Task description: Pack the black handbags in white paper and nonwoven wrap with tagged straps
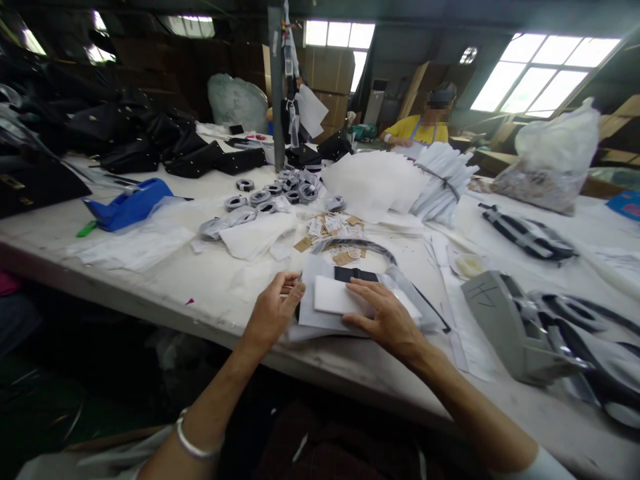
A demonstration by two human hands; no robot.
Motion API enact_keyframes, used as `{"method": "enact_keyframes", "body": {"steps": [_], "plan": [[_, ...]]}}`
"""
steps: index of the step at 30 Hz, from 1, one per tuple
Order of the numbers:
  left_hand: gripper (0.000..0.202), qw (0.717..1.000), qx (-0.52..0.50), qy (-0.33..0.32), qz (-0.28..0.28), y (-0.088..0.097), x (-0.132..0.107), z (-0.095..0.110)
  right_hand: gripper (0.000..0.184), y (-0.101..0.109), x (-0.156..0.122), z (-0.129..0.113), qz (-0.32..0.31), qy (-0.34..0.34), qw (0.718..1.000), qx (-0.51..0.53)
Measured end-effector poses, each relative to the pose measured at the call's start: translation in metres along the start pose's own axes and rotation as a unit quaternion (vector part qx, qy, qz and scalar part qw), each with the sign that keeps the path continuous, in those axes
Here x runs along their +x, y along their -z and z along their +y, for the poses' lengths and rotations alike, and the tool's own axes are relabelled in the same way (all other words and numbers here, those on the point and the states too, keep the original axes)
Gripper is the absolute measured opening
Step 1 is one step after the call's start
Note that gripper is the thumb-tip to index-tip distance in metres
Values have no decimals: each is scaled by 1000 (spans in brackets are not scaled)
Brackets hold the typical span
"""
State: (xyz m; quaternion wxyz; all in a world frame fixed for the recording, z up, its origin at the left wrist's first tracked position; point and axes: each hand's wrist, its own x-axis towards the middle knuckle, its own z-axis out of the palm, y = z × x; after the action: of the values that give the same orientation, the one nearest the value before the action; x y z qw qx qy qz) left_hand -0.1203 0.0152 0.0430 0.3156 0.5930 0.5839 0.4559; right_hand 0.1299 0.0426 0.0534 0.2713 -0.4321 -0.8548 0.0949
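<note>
Right hand (385, 312) lies splayed on a white slab (331, 295) near the table edge (200, 319).
Left hand (274, 305) half-curls at the grey wrap (307, 315), its hold unclear; tabletop (225, 290) stretches toward a blue dispenser (133, 205).

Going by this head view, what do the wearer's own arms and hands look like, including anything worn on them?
Both the left hand and right hand are ungloved. A smooth, silvery bangle circles the left forearm. A pale sleeve shows on the right arm at the picture's bottom edge.
</note>
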Motion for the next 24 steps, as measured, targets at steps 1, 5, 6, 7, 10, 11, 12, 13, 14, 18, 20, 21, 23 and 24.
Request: {"method": "enact_keyframes", "body": {"steps": [1,5,6,7,10,11,12,13,14,18,20,21,23,24], "plan": [[44,999,3,32,-3,-1,8,1,47,0,1,1,-5,11,1000,-9],[52,997,-28,62,-43,-6,34,7,34,0,1,0,-9,58,997,-50],[52,995,-46,65,-55,-8,39,8,31,-1,0,-1,0,69,996,-55],[51,993,-64,71,-65,-10,43,9,29,-3,0,-1,11,78,995,-56],[46,989,-94,92,-60,-16,52,5,27,-8,0,-1,45,91,994,-34],[44,990,-94,98,-44,-18,54,2,27,-10,0,-1,50,91,994,-27],[44,990,-90,103,-26,-21,56,-1,27,-12,1,-1,52,92,994,-22],[44,991,-85,106,-9,-23,57,-4,27,-13,2,-1,51,92,994,-20],[44,991,-83,108,6,-26,58,-7,28,-14,2,-1,49,91,995,-18],[45,989,-79,114,49,-33,60,-14,39,-14,3,-3,40,82,996,-21],[45,989,-76,115,59,-35,60,-15,47,-13,2,-6,21,89,995,-41],[45,989,-74,114,62,-36,60,-15,50,-13,1,-8,5,94,994,-58],[43,990,-66,108,63,-36,61,-15,55,-14,-1,-12,-30,101,990,-95],[42,991,-61,103,60,-35,60,-14,56,-15,-2,-14,-44,102,988,-111]]}}
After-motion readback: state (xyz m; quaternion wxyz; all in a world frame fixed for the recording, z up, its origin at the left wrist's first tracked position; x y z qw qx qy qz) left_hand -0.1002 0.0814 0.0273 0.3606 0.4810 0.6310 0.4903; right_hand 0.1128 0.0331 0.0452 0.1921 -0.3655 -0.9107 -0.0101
